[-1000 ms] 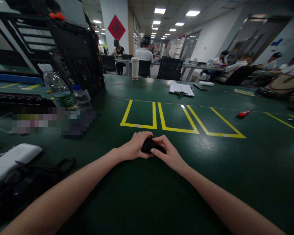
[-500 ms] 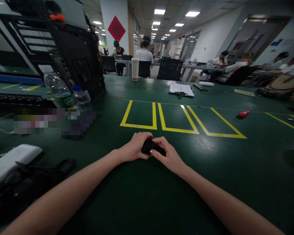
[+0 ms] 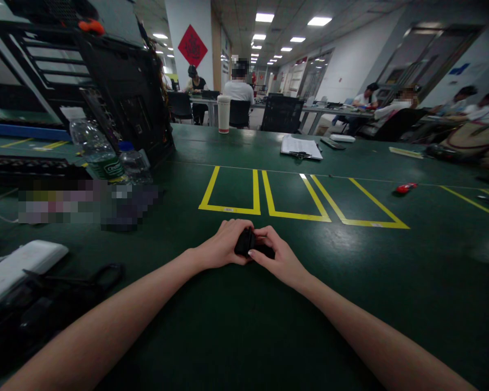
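Observation:
A small black object sits between my two hands at the middle of the dark green table; its exact kind does not show. My left hand is wrapped around its left side, with the fingers over the top and the thumb below. From the right, my right hand pinches at its edge with thumb and fingertips. The fingers hide much of the object. Just beyond the hands, yellow tape marks out three open-sided boxes on the table.
At left stand a black computer frame and plastic bottles. A white power strip and black cables lie nearer me. Farther off are a cup, a clipboard and a red object. Several people sit beyond.
The view has shifted very slightly. Both hands keep nearly the same hold on the black object, with the right thumb moved a little to the left.

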A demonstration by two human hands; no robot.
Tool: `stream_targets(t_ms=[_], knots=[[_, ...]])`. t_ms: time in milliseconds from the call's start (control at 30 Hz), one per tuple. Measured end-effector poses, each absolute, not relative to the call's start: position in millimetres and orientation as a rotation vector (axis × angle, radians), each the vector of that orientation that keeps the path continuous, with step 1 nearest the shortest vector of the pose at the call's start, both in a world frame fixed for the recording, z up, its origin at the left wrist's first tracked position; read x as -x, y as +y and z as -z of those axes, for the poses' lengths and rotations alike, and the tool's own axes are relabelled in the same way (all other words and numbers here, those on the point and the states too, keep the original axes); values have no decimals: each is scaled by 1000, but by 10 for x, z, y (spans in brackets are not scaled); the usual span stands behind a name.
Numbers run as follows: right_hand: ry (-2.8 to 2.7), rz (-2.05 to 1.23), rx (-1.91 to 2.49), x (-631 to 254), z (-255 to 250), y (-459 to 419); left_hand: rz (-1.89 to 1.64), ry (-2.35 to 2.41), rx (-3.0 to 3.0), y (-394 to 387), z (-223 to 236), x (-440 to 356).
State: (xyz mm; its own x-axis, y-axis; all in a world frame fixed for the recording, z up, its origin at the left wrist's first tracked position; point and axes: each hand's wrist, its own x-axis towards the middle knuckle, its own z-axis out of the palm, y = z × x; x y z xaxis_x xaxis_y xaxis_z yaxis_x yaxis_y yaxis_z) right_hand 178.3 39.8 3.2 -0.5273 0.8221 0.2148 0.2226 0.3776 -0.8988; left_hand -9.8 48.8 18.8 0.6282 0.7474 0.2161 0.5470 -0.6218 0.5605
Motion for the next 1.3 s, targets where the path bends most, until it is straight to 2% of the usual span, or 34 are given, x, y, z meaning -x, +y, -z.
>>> stream_targets(t_ms=[200, 467, 733, 1067, 1300], knots=[[-1963, -1002, 912, -1790, -8, 401, -632, 1012, -2440, 497, -167, 99], [-1952, -1168, 972, -1783, -68, 377, -588, 1010, -2415, 470, -244, 101], [-2000, -936, 898, -1802, -16, 401, -589, 1021, -2423, 476, -245, 90], [-1997, -1121, 905, -1796, -30, 395, -583, 1035, -2397, 475, -249, 91], [-2005, -939, 908, -1797, -42, 389, -631, 1020, -2398, 495, -185, 95]])
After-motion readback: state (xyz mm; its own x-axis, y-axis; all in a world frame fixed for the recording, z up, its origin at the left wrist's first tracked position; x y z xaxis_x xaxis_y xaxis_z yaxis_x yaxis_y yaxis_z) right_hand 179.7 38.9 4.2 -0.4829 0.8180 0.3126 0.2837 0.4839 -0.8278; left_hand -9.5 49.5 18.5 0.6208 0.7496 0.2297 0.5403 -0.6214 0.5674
